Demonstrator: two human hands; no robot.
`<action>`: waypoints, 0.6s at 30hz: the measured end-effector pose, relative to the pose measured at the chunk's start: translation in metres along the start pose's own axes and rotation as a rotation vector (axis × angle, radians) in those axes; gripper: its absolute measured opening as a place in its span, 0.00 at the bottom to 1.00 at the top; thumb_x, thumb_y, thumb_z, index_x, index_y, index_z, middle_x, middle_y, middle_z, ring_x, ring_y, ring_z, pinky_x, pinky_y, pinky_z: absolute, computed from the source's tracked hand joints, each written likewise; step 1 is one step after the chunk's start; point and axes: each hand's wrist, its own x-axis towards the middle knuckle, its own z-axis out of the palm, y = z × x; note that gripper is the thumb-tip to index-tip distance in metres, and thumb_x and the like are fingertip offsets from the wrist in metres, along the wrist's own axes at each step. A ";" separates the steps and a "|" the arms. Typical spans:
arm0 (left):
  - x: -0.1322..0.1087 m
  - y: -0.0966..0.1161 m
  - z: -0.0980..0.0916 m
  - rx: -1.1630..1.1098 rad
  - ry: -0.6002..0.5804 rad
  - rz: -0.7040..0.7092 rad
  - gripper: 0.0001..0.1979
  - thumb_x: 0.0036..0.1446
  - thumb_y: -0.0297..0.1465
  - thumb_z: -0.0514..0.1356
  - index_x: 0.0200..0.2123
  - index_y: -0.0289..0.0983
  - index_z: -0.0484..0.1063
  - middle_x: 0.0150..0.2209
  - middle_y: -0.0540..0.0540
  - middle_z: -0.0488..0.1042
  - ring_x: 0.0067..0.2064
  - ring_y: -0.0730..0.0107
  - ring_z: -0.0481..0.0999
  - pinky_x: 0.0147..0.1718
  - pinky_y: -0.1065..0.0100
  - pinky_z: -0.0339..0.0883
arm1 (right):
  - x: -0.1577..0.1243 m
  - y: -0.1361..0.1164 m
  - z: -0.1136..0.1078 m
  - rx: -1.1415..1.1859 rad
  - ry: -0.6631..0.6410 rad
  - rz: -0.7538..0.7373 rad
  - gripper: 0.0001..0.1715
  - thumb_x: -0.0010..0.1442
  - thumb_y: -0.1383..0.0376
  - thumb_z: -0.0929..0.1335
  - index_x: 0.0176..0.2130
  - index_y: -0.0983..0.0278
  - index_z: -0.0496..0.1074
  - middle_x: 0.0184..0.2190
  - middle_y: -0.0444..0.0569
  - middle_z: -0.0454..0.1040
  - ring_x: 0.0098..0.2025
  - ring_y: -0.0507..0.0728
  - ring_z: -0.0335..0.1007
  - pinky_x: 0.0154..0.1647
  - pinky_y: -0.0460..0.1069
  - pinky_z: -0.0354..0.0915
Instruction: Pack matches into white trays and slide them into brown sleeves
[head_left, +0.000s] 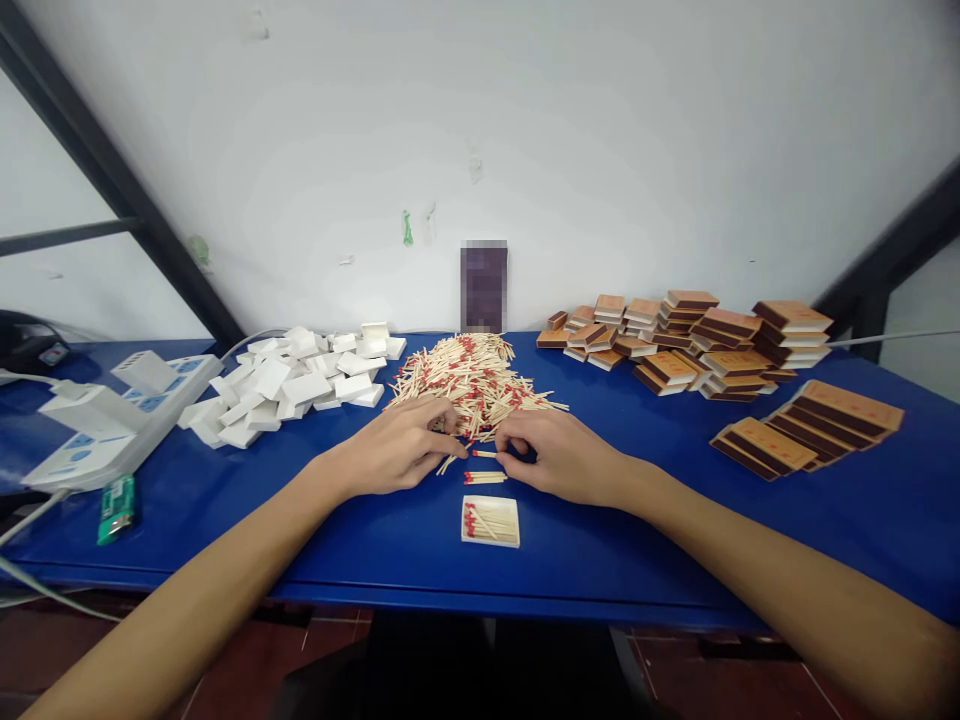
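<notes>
My right hand [559, 455] is closed, thumb and forefinger pinching the end of a match [484, 454] whose red head points left. Across from it, my left hand [401, 445] has its fingers curled together at the near edge of the match pile [472, 380]. A few matchsticks [446, 464] stick out by its fingertips. Just below the hands, a small row of matches [486, 478] lies side by side, heads to the left. Nearer me is a white matchbox tray [490, 541] holding a layer of matches, one lying slantwise on top.
White empty trays [285, 385] are heaped on the left of the blue table [360, 560]. Matchbox sleeves [806, 425] and stacked matchboxes [679, 340] sit on the right. At far left are a power strip [124, 430] with cables and a green packet [118, 510].
</notes>
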 end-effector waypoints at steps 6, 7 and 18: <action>0.000 0.002 -0.008 -0.025 -0.030 0.025 0.12 0.65 0.29 0.55 0.42 0.43 0.78 0.40 0.46 0.70 0.42 0.66 0.70 0.42 0.63 0.62 | -0.001 0.001 0.001 0.010 0.003 -0.005 0.06 0.58 0.70 0.67 0.28 0.64 0.67 0.25 0.41 0.68 0.27 0.49 0.59 0.30 0.46 0.52; 0.000 0.002 -0.009 -0.032 -0.042 0.023 0.11 0.65 0.29 0.55 0.42 0.42 0.79 0.40 0.46 0.71 0.42 0.67 0.70 0.42 0.63 0.62 | -0.001 0.002 0.001 0.010 0.004 -0.006 0.06 0.58 0.70 0.67 0.29 0.64 0.67 0.25 0.41 0.68 0.28 0.49 0.59 0.30 0.46 0.52; -0.003 0.004 -0.019 -0.072 -0.073 -0.062 0.08 0.62 0.30 0.58 0.37 0.40 0.79 0.39 0.46 0.72 0.41 0.67 0.71 0.41 0.65 0.64 | -0.001 0.002 0.000 0.012 -0.009 -0.005 0.06 0.58 0.69 0.67 0.29 0.63 0.67 0.26 0.41 0.67 0.27 0.49 0.59 0.29 0.46 0.52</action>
